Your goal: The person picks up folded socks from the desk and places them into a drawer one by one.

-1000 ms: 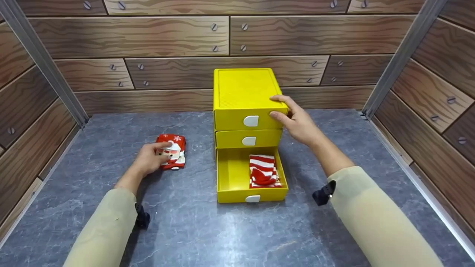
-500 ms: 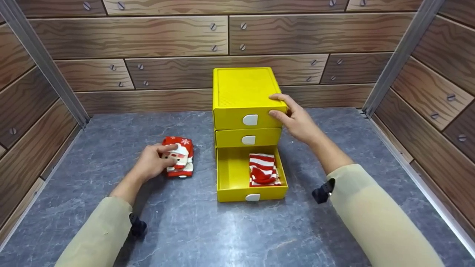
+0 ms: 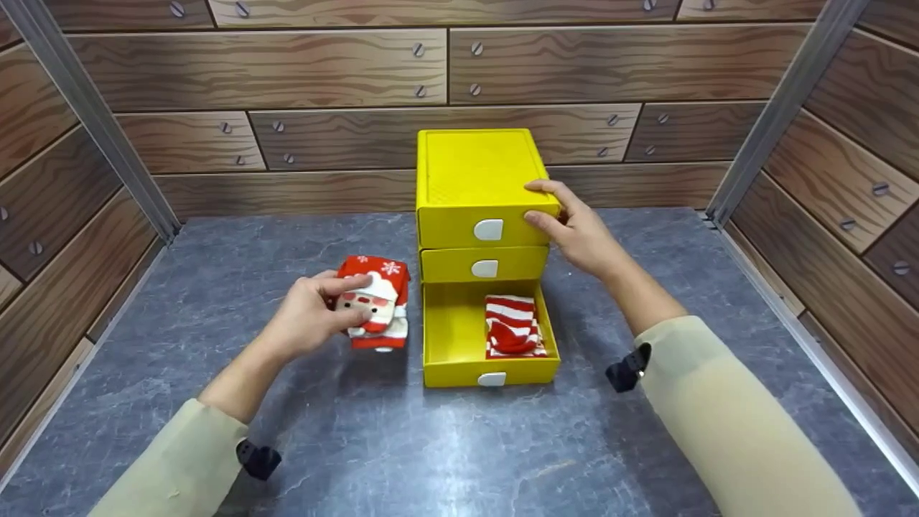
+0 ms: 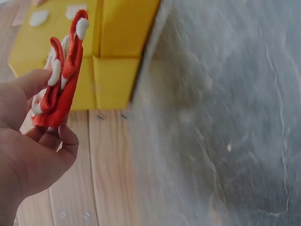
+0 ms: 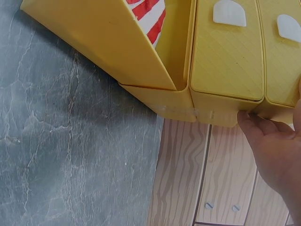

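My left hand [image 3: 309,316] pinches a folded red sock with a Santa face [image 3: 377,305], thumb on the face side and fingers behind. In the left wrist view the folded sock [image 4: 63,80] appears edge-on, held above the table. It is just left of a yellow drawer cabinet [image 3: 477,169] with white handles. The bottom drawer [image 3: 449,377] is pulled out, with a folded red-and-white striped sock [image 3: 511,327] in its right part. My right hand [image 3: 581,233] grips the cabinet's upper right front corner, thumb on the front; the right wrist view shows its fingers [image 5: 256,132] against the side.
The two upper drawers, including the middle drawer [image 3: 449,266], are closed. Beneath everything lies a grey marbled table [image 3: 344,445]. Wood-patterned panels [image 3: 287,68] enclose the back and sides, with metal posts [image 3: 761,108] at the corners.
My left hand has lifted the Santa sock off the table and carried it right, close to the cabinet. The right hand keeps its grip on the cabinet corner.
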Motion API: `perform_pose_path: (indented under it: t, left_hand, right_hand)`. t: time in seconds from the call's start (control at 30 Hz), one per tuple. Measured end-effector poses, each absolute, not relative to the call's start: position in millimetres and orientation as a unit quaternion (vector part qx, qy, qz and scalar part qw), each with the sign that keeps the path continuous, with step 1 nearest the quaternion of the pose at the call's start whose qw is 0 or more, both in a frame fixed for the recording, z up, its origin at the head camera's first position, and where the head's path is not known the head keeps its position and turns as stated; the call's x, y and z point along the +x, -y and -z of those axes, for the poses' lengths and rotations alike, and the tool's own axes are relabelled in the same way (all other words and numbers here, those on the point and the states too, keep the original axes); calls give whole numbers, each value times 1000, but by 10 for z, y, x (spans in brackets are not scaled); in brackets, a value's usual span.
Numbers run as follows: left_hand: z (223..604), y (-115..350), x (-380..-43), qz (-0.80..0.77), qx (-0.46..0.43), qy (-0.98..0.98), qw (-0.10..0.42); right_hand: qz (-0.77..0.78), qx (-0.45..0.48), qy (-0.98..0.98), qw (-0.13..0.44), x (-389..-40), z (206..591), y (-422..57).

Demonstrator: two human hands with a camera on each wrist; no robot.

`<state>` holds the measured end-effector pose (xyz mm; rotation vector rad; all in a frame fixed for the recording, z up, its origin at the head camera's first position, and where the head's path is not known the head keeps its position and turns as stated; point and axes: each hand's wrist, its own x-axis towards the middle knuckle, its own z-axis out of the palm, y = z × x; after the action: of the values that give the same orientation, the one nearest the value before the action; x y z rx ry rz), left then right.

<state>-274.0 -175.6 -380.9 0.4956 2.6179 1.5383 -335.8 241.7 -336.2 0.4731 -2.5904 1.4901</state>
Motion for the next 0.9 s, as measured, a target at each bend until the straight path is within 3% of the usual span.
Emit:
perform_pose_path:
  t: [0.4, 0.9]
  left_hand:
    - [3700, 1441, -2498, -518, 199, -831, 31]
    - [3864, 830, -2644, -472, 230, -849, 52]
  right_hand:
    - [-492, 149, 856, 52, -3355, 3358, -2417]
    - [-494, 154, 854, 55, -3369, 3368, -2429]
